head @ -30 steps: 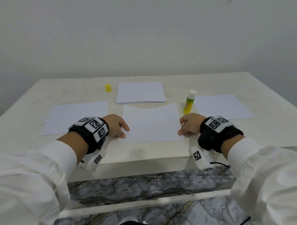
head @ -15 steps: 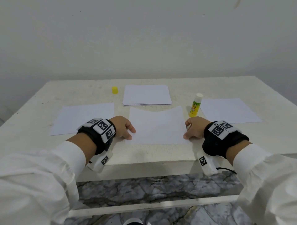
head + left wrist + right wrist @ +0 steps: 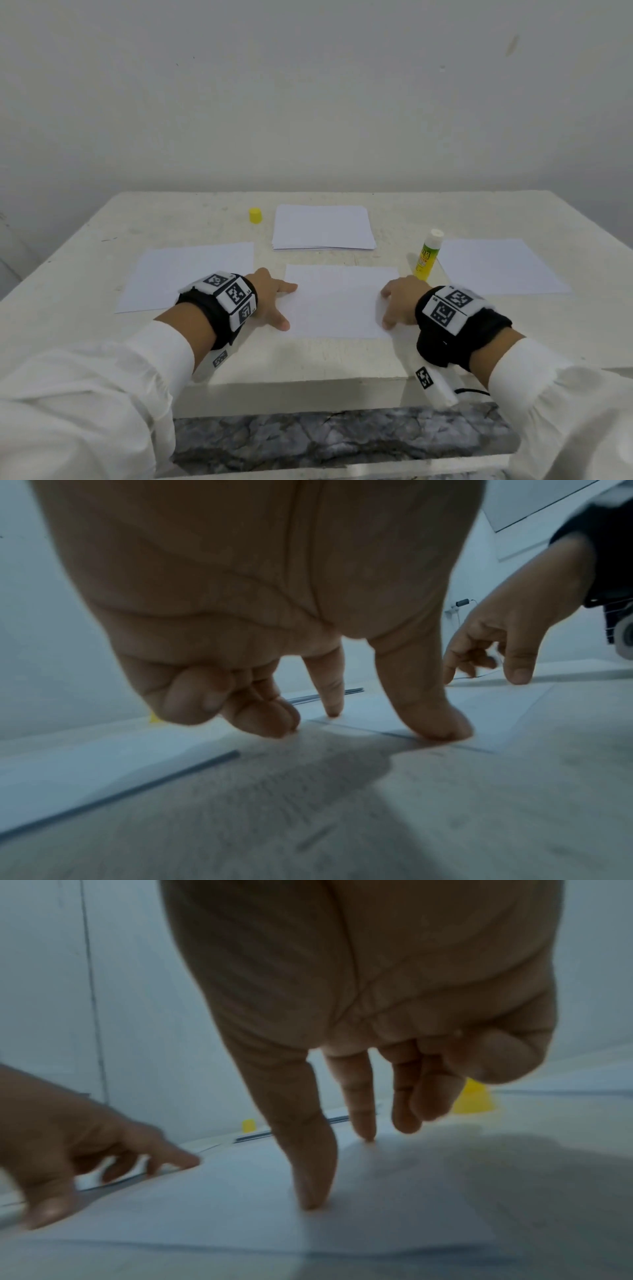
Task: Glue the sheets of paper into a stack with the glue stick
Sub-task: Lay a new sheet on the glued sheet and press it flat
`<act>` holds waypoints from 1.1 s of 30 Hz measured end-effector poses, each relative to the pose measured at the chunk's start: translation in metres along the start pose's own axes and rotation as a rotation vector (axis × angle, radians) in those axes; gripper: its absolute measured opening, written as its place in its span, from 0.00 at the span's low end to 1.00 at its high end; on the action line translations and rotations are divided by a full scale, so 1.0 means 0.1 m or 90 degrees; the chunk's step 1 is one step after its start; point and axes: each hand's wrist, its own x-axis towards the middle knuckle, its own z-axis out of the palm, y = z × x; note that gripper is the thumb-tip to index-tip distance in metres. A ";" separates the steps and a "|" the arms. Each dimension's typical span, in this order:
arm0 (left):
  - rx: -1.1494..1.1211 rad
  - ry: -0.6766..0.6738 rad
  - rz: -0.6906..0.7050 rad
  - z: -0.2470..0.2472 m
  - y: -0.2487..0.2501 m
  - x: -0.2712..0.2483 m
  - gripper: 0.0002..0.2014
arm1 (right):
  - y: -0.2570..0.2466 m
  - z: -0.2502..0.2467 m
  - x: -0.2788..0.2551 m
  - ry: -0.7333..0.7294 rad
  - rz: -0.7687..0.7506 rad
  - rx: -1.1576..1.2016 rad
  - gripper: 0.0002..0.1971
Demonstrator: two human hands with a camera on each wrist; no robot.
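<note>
A single white sheet (image 3: 337, 301) lies flat near the table's front edge, between my hands. My left hand (image 3: 275, 303) presses its left edge with straight thumb and forefinger; the other fingers are curled under in the left wrist view. My right hand (image 3: 390, 308) touches the right edge with thumb and forefinger tips in the same way. The uncapped yellow-green glue stick (image 3: 428, 255) stands upright just beyond my right hand. Its yellow cap (image 3: 255, 215) sits at the back, left of a stack of sheets (image 3: 323, 228).
One loose sheet (image 3: 188, 274) lies left of my left wrist and another (image 3: 496, 265) to the right of the glue stick. The white table (image 3: 308, 359) ends just under my wrists, with marbled floor below. A plain wall rises behind.
The middle sheet's far edge was bowed upward and now lies flat. Both hands went from gripping its side edges to pressing it down with spread thumb and forefinger.
</note>
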 end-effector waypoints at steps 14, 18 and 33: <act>0.114 -0.015 0.092 -0.09 -0.05 0.23 0.60 | -0.85 0.01 0.49 -0.057 -0.198 -0.112 0.65; 0.113 -0.029 0.099 -0.10 -0.07 0.23 0.60 | -0.18 -0.07 0.40 -0.075 -0.133 -0.090 0.65; 0.120 0.017 0.150 -0.08 0.99 0.56 0.71 | -0.02 -0.04 0.44 -0.052 -0.080 -0.143 0.63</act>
